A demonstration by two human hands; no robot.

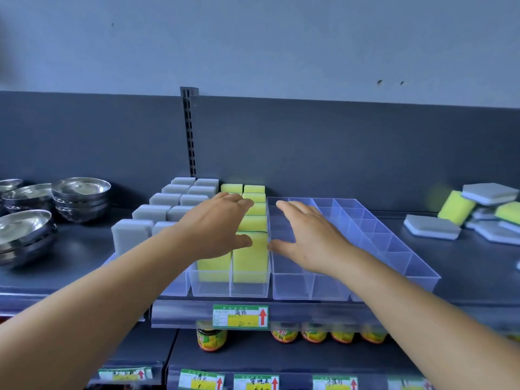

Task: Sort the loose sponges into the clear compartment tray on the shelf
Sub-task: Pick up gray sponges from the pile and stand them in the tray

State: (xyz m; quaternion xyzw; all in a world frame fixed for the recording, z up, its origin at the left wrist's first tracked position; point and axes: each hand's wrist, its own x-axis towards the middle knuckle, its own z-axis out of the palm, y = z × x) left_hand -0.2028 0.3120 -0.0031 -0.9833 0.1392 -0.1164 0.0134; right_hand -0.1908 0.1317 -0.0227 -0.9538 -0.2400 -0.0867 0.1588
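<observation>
Over the tray (394, 266), both hands (216, 229) spread empty.

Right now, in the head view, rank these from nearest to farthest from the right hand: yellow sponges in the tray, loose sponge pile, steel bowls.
1. Yellow sponges in the tray, just left of the right hand.
2. Loose grey-and-yellow sponge pile, far right.
3. Stacked steel bowls, far left.

left hand (218, 225) hides sponges (partly)

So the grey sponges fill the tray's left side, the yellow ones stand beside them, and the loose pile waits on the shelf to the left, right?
Not quite. In the head view the loose pile lies on the shelf to the right of the tray; steel bowls sit left. The rest is right.
</observation>
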